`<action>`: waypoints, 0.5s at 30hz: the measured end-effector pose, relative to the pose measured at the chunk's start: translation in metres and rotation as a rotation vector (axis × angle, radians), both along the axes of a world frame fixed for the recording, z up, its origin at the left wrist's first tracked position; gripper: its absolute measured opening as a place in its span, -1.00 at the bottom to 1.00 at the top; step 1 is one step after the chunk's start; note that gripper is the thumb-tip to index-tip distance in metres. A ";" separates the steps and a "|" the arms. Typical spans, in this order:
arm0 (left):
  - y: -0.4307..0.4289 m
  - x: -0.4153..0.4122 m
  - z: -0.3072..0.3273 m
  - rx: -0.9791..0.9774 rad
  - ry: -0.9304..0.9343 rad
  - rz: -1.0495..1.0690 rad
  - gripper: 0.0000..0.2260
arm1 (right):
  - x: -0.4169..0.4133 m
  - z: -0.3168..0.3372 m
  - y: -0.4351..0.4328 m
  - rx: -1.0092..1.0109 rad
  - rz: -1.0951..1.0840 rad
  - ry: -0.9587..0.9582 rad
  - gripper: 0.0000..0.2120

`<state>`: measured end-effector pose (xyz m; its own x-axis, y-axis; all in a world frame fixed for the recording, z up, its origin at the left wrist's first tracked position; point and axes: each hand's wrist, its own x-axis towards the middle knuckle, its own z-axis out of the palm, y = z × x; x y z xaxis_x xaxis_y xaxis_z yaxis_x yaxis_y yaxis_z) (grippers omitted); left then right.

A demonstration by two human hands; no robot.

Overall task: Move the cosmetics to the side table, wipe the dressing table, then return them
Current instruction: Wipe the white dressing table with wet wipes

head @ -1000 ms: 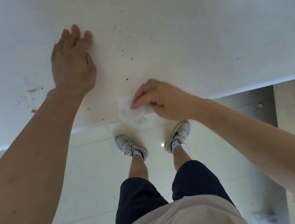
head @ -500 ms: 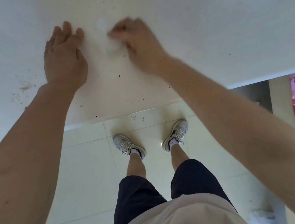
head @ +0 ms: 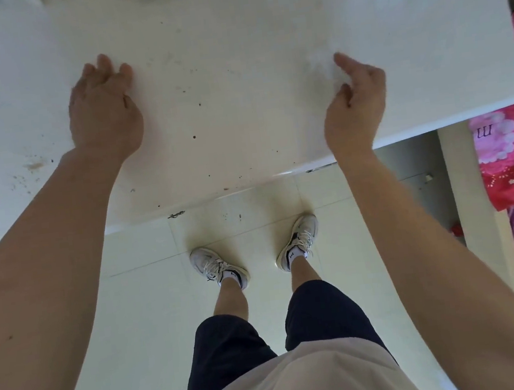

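from my station i saw the left hand [head: 103, 113] lying flat and open on the dressing table [head: 245, 34], fingers straight. dark specks [head: 194, 136] sat between the hands, nearer the left. the wipe [head: 319, 64] lay on the right part of the top, pinched under the curled fingers of the right hand [head: 354, 101]. i judged the remaining dirt lay leftward of it.

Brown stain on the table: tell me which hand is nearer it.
Left. The left hand rests flat just up and right of the stain; the right hand, holding a wipe, is far off toward the right end of the table.
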<state>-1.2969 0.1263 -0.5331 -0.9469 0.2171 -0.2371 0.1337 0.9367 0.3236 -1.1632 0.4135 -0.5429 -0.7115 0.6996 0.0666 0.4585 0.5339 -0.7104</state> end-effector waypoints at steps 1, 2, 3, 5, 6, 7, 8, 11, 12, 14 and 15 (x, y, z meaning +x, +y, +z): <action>0.000 -0.001 0.001 -0.011 -0.003 -0.009 -0.55 | 0.006 -0.004 -0.001 0.042 -0.083 -0.052 -0.47; -0.001 -0.003 0.002 -0.021 -0.006 -0.022 -0.55 | 0.015 -0.010 -0.013 0.093 -0.108 -0.107 -0.45; -0.003 -0.004 0.004 -0.033 -0.009 -0.041 -0.56 | 0.025 -0.014 -0.033 0.135 -0.075 -0.147 -0.44; -0.008 -0.007 0.004 -0.055 -0.014 -0.084 -0.56 | 0.044 -0.017 -0.088 0.123 0.097 -0.170 -0.43; -0.012 -0.009 0.004 -0.053 -0.020 -0.104 -0.56 | 0.050 -0.015 -0.118 0.052 0.201 -0.174 -0.44; -0.016 -0.012 0.005 -0.033 -0.031 -0.124 -0.56 | 0.055 -0.012 -0.148 -0.021 0.335 -0.171 -0.45; -0.021 -0.015 0.006 0.014 -0.043 -0.132 -0.56 | 0.058 -0.007 -0.176 -0.068 0.496 -0.152 -0.44; -0.042 -0.025 0.015 0.240 -0.069 -0.035 -0.59 | 0.054 0.004 -0.223 -0.129 0.889 -0.124 -0.47; -0.050 -0.028 0.018 0.281 -0.048 -0.003 -0.59 | 0.046 0.006 -0.223 -0.143 0.890 -0.105 -0.50; -0.068 -0.035 0.023 0.273 0.020 0.027 -0.58 | 0.024 0.011 -0.207 -0.172 0.743 -0.040 -0.54; -0.076 -0.039 0.023 0.249 0.050 0.021 -0.58 | 0.009 0.011 -0.192 -0.156 0.635 0.000 -0.55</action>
<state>-1.3360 0.0503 -0.5100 -0.9609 0.2435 -0.1315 0.1371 0.8316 0.5381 -1.1539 0.2212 -0.5316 -0.9894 0.1449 -0.0016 0.0879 0.5914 -0.8016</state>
